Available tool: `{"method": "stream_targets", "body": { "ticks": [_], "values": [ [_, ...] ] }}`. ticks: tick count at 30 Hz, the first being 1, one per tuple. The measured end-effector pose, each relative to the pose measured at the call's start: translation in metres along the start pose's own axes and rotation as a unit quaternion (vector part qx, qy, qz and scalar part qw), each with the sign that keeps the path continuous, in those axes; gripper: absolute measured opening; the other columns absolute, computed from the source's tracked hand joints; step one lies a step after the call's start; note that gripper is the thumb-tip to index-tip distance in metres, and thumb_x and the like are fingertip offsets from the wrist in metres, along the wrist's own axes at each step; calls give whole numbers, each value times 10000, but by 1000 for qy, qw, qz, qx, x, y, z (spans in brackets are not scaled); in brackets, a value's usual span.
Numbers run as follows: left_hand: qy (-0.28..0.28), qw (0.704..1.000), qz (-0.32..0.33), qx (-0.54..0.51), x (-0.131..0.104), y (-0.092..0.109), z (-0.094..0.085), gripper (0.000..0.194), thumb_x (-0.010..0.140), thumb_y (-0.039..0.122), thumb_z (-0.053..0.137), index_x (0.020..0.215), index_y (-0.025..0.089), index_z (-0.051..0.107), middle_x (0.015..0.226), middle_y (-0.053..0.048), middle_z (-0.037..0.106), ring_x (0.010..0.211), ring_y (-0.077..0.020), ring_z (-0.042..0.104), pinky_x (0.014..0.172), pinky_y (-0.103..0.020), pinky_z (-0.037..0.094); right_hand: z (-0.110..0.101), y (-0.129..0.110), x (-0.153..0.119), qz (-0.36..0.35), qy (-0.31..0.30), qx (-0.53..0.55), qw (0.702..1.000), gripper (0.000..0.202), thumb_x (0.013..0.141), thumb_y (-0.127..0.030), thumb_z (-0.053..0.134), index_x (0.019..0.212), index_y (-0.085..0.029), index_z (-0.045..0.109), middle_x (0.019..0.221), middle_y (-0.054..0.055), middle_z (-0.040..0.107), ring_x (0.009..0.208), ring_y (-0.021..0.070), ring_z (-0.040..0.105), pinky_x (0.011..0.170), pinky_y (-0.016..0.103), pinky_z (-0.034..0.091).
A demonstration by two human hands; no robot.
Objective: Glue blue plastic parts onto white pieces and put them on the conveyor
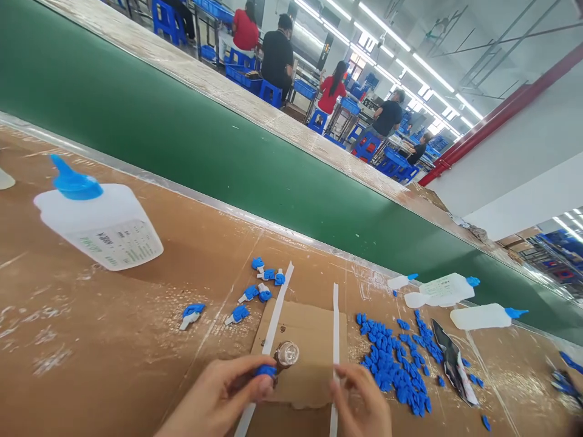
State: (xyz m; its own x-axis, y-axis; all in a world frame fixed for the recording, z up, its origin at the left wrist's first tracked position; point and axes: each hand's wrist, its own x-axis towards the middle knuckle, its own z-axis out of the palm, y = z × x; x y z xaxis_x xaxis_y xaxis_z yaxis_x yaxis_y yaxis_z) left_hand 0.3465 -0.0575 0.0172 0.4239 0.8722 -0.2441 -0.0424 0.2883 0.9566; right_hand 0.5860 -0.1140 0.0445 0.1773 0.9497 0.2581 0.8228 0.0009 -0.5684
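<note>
My left hand (234, 388) pinches a small blue piece (265, 370) between thumb and forefinger. Right beside it, a small clear round container (288, 354) stands on a flat sheet of cardboard (310, 328). My right hand (362, 397) is over the cardboard's right edge, at a white strip (336, 328). Its thumb and forefinger are slightly apart, and I see nothing between them. A second white strip (277, 306) runs along the left side. Beyond my left hand lie several blue pieces with white parts attached (237, 314).
A pile of loose blue pieces (387, 355) spreads to the right, by a torn black wrapper (450, 358). White bottles with blue caps lie farther back, one (483, 317) at right and a large one (104, 224) at left. A green belt (273, 164) runs behind; people sit beyond.
</note>
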Motion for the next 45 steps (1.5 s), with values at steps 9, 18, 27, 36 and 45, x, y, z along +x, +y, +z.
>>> {"method": "stream_targets", "body": {
  "ticks": [9, 18, 27, 36, 45],
  "values": [
    [123, 912, 147, 364, 20, -16, -61, 290, 812, 400, 514, 851, 258, 763, 823, -65, 769, 742, -250, 746, 700, -317, 608, -22, 88, 83, 56, -13, -141, 988, 304, 798, -304, 508, 941, -195, 753, 970, 119, 734, 928, 289, 668, 851, 431, 519],
    [170, 887, 159, 399, 52, -7, -51, 342, 811, 287, 508, 1074, 212, 714, 1052, -106, 744, 965, -252, 724, 837, -358, 597, -25, 96, 100, 75, -93, -128, 984, 406, 758, -424, 477, 877, -179, 778, 917, 154, 750, 930, 380, 680, 813, 535, 480],
    [264, 847, 89, 454, 20, -9, -106, 330, 873, 386, 460, 1011, 261, 732, 963, -74, 725, 846, -259, 726, 724, -376, 609, -32, 93, 117, 31, -137, -63, 988, 330, 719, -466, 546, 764, -224, 765, 864, 130, 746, 899, 328, 674, 858, 486, 503],
    [214, 861, 217, 407, 26, -37, -119, 483, 876, 627, 426, 792, 312, 784, 856, -62, 738, 798, -228, 730, 749, -258, 591, -28, 78, 105, 22, -129, -54, 990, 224, 775, -333, 563, 839, -242, 757, 810, 52, 737, 750, 243, 657, 711, 352, 502],
    [211, 894, 154, 364, 15, -22, -113, 336, 844, 548, 505, 826, 288, 717, 829, -36, 746, 758, -243, 726, 726, -299, 594, -28, 61, 100, 30, -112, -29, 993, 240, 800, -422, 590, 770, -217, 712, 764, 53, 710, 703, 221, 636, 660, 318, 497]
  ]
}}
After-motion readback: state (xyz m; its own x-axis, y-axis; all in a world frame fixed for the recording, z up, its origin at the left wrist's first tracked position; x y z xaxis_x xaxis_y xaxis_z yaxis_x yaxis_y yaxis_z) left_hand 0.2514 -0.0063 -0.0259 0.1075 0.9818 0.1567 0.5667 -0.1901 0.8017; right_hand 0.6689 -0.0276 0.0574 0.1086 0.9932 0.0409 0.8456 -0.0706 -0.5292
